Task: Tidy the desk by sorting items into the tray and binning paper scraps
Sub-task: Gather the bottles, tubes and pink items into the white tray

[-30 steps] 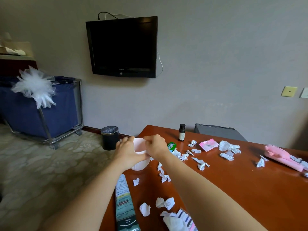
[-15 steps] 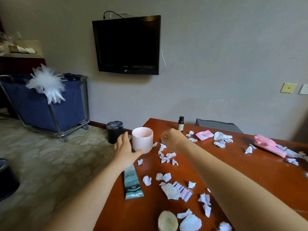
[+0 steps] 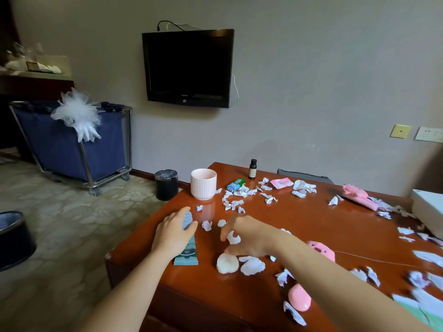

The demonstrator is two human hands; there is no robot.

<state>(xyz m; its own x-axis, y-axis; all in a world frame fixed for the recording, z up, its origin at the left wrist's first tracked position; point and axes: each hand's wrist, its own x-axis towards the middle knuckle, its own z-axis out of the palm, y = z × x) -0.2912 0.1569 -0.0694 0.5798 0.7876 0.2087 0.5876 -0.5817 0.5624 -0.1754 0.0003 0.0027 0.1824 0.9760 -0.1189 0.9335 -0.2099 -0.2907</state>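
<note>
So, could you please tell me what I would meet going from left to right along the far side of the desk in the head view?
Pink ribbed cup → green packet → small dark bottle → pink sachet → pink plush item → white tray.

Plain grey wall (image 3: 311, 80), black TV (image 3: 188, 68) mounted on it; blue laundry cart (image 3: 64, 144) on pale patterned floor (image 3: 72, 224).
</note>
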